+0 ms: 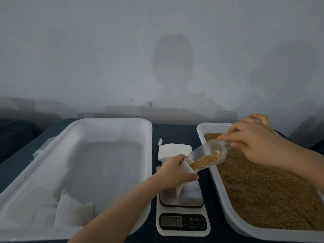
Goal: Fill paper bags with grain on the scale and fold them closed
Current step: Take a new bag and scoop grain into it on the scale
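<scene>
My left hand (173, 172) grips a small white paper bag (182, 187) that stands on the platform of the white kitchen scale (182, 221). My right hand (254, 142) holds the handle of a clear plastic scoop (208, 156), tilted down to the left. Its lip sits at the bag's mouth, and golden grain lies in the front of the scoop. The grain tray (273, 193) on the right is white and filled with brown grain. The scale display is lit, its digits blurred.
A large white tray (112, 123) on the left holds filled white bags (73, 211) in its near corner. A stack of flat white bags (173, 151) lies behind the scale. Everything rests on a dark blue surface against a grey wall.
</scene>
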Demonstrator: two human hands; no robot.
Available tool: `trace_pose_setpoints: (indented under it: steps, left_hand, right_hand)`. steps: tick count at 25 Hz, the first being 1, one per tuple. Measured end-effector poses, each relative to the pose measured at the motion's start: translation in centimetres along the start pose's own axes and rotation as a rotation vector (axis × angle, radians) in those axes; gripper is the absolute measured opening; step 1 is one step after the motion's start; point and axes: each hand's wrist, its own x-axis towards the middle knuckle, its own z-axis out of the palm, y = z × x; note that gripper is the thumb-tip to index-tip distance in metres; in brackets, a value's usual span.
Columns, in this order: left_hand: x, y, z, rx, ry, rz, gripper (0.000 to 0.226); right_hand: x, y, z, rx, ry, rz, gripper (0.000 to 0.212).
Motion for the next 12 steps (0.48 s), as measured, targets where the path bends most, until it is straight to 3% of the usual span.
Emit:
trace_pose_setpoints:
  steps: [5,12]
  left_hand:
    - [0.2,-0.3,0.0,-0.004,0.011,0.0,0.045]
    - [0.4,-0.1,0.0,0.069,0.019,-0.047,0.052]
  right_hand:
    - [0.3,-1.8,-1.2,-0.109,0.05,-0.085,0.042]
    - [-0.3,-3.8,-1.2,-0.301,0.327,-0.255,0.056]
